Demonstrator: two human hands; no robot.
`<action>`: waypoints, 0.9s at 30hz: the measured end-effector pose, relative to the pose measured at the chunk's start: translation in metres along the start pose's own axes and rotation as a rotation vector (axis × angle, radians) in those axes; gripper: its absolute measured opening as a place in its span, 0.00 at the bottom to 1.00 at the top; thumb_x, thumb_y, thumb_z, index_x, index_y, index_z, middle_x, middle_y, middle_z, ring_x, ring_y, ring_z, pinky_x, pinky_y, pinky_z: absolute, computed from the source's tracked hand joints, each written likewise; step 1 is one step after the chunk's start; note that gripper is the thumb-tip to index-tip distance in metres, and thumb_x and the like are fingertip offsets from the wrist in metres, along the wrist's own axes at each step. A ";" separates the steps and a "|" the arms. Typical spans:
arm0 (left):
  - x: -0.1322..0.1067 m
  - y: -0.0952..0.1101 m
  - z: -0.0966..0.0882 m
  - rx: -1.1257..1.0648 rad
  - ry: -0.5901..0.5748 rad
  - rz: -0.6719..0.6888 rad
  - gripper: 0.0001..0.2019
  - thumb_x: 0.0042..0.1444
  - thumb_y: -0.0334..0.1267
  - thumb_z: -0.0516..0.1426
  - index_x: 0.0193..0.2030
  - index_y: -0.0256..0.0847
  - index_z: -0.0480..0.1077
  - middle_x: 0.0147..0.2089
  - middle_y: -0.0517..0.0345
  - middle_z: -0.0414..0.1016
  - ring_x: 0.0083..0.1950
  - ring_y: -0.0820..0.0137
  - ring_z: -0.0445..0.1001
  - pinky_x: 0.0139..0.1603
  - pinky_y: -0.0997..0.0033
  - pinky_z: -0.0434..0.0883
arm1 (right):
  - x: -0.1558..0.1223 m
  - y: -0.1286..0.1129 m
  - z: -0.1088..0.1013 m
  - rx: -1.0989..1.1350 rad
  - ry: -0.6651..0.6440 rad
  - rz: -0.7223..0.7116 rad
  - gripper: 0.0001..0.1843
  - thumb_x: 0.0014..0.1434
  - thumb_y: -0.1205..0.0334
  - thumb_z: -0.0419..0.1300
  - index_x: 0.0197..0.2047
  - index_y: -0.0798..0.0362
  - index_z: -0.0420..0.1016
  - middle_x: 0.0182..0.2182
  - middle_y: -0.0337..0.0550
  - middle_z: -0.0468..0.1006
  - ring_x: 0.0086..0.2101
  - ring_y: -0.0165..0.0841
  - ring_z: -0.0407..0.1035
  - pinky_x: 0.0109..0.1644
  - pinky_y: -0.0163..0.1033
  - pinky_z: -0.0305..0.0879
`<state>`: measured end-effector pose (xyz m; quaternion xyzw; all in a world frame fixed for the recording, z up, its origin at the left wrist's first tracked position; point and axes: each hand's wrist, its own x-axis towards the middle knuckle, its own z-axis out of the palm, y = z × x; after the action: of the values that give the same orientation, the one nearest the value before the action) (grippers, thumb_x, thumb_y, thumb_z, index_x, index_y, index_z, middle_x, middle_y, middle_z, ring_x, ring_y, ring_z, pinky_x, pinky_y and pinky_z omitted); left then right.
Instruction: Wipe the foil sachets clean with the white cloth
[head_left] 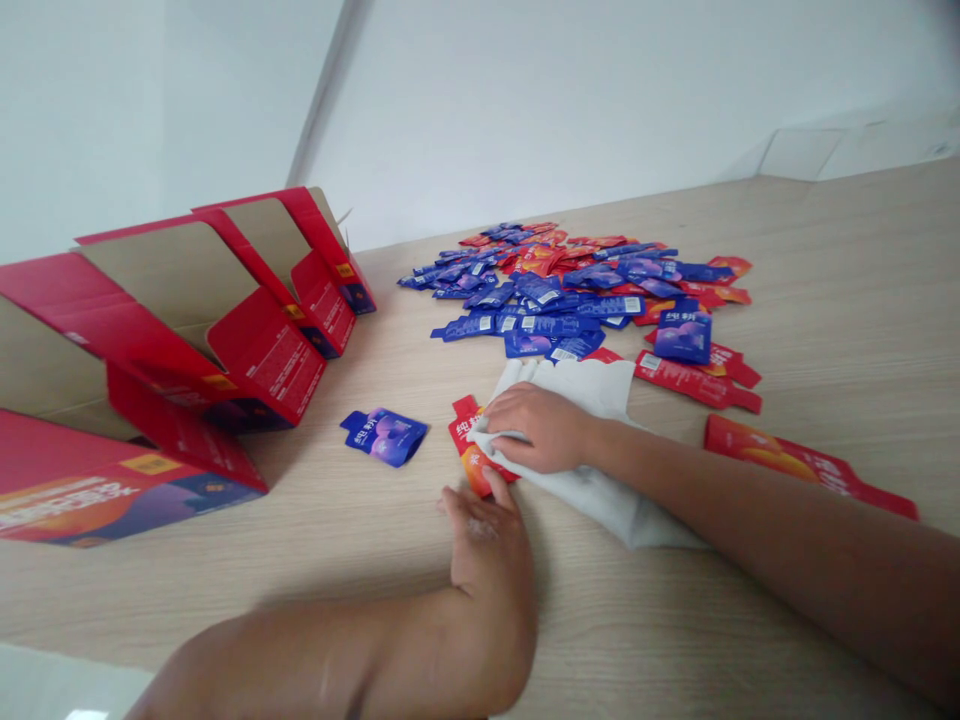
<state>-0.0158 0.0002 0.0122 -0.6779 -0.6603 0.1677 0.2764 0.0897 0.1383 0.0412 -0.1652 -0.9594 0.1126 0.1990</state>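
A small red-and-orange pouch (474, 466) lies flat on the table, partly covered by a white cloth (592, 390). My right hand (536, 428) is closed on a fold of that cloth and presses it onto the pouch. At the pouch's lower edge, my left hand (487, 535) holds it with thumb and fingers; part of this grip is hidden. To the left lies a single blue pouch (386, 436) with purple fruit printed on it. The cloth spreads out under my right wrist and forearm.
Several open red cartons (262, 350) stand in a row at the left. Behind the cloth is a heap of blue and red pouches (570, 275). Another red pouch (806, 468) lies beyond my right forearm. A white wall (570, 110) borders the table's back.
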 end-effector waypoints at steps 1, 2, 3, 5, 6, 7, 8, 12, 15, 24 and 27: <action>0.000 0.000 0.000 -0.013 -0.003 -0.005 0.24 0.57 0.21 0.43 0.57 0.28 0.68 0.34 0.39 0.80 0.39 0.63 0.79 0.54 0.55 0.70 | 0.000 -0.001 0.000 0.003 0.001 -0.009 0.09 0.60 0.64 0.54 0.36 0.56 0.75 0.38 0.49 0.78 0.42 0.38 0.70 0.49 0.44 0.59; 0.000 0.000 -0.001 -0.019 -0.007 -0.007 0.24 0.57 0.21 0.43 0.57 0.28 0.68 0.34 0.40 0.80 0.39 0.63 0.79 0.54 0.55 0.70 | 0.000 -0.001 0.000 0.004 0.004 -0.011 0.09 0.60 0.64 0.54 0.35 0.56 0.75 0.38 0.48 0.79 0.42 0.38 0.70 0.49 0.44 0.59; 0.000 0.000 -0.001 -0.017 -0.012 -0.006 0.24 0.57 0.21 0.43 0.57 0.28 0.68 0.34 0.40 0.81 0.39 0.63 0.79 0.54 0.55 0.70 | 0.000 -0.001 0.001 0.005 0.006 -0.008 0.09 0.60 0.64 0.54 0.35 0.56 0.75 0.38 0.48 0.79 0.42 0.38 0.70 0.49 0.44 0.59; 0.000 0.000 -0.002 -0.002 -0.015 -0.001 0.24 0.57 0.21 0.43 0.58 0.28 0.67 0.34 0.40 0.80 0.39 0.63 0.79 0.54 0.55 0.70 | 0.001 -0.001 0.001 0.006 0.009 0.007 0.08 0.60 0.64 0.54 0.35 0.56 0.75 0.38 0.48 0.79 0.41 0.37 0.70 0.49 0.43 0.59; 0.000 0.000 -0.002 0.007 -0.013 0.002 0.24 0.56 0.21 0.43 0.58 0.28 0.67 0.34 0.40 0.80 0.38 0.63 0.79 0.54 0.55 0.70 | 0.001 0.000 0.001 0.006 0.010 0.018 0.09 0.60 0.64 0.54 0.35 0.56 0.75 0.37 0.48 0.79 0.41 0.37 0.70 0.49 0.43 0.59; 0.000 0.000 -0.002 0.016 -0.013 0.000 0.24 0.56 0.21 0.43 0.58 0.28 0.67 0.34 0.40 0.80 0.38 0.63 0.79 0.54 0.56 0.70 | 0.001 0.001 0.001 0.005 0.011 0.028 0.09 0.60 0.64 0.54 0.35 0.56 0.75 0.38 0.48 0.79 0.41 0.37 0.70 0.49 0.43 0.59; 0.000 0.000 -0.001 0.023 -0.013 -0.001 0.24 0.57 0.21 0.43 0.58 0.28 0.67 0.34 0.40 0.80 0.38 0.64 0.79 0.54 0.56 0.69 | 0.001 0.001 0.000 0.005 0.013 0.035 0.09 0.60 0.64 0.54 0.35 0.56 0.75 0.38 0.48 0.79 0.41 0.37 0.70 0.49 0.43 0.59; 0.000 0.000 0.000 0.038 -0.025 0.004 0.24 0.57 0.22 0.42 0.58 0.28 0.67 0.33 0.42 0.80 0.37 0.64 0.79 0.54 0.56 0.69 | 0.000 0.000 0.000 0.002 0.010 0.012 0.09 0.60 0.64 0.54 0.35 0.56 0.75 0.38 0.48 0.79 0.42 0.37 0.70 0.49 0.43 0.59; -0.001 0.000 0.000 0.034 -0.017 0.014 0.24 0.57 0.22 0.42 0.57 0.27 0.67 0.33 0.41 0.80 0.37 0.64 0.79 0.54 0.56 0.69 | 0.001 -0.002 0.001 0.005 0.007 -0.012 0.09 0.60 0.64 0.54 0.34 0.56 0.74 0.38 0.48 0.79 0.42 0.37 0.70 0.49 0.43 0.59; 0.000 0.001 -0.001 -0.122 -0.006 -0.052 0.23 0.56 0.22 0.43 0.55 0.28 0.69 0.34 0.41 0.80 0.39 0.64 0.79 0.55 0.54 0.69 | 0.001 0.000 0.000 0.001 0.000 0.014 0.09 0.60 0.64 0.54 0.34 0.56 0.74 0.36 0.48 0.78 0.41 0.37 0.70 0.48 0.43 0.59; 0.000 0.000 -0.001 -0.133 -0.006 -0.051 0.23 0.56 0.22 0.43 0.56 0.27 0.69 0.34 0.40 0.80 0.39 0.63 0.79 0.55 0.53 0.69 | 0.000 -0.001 0.001 0.009 0.003 -0.017 0.08 0.60 0.64 0.54 0.34 0.55 0.74 0.37 0.48 0.78 0.41 0.37 0.70 0.48 0.43 0.59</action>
<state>-0.0150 -0.0001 0.0125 -0.6771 -0.6879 0.1181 0.2331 0.0888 0.1371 0.0412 -0.1564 -0.9599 0.1149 0.2023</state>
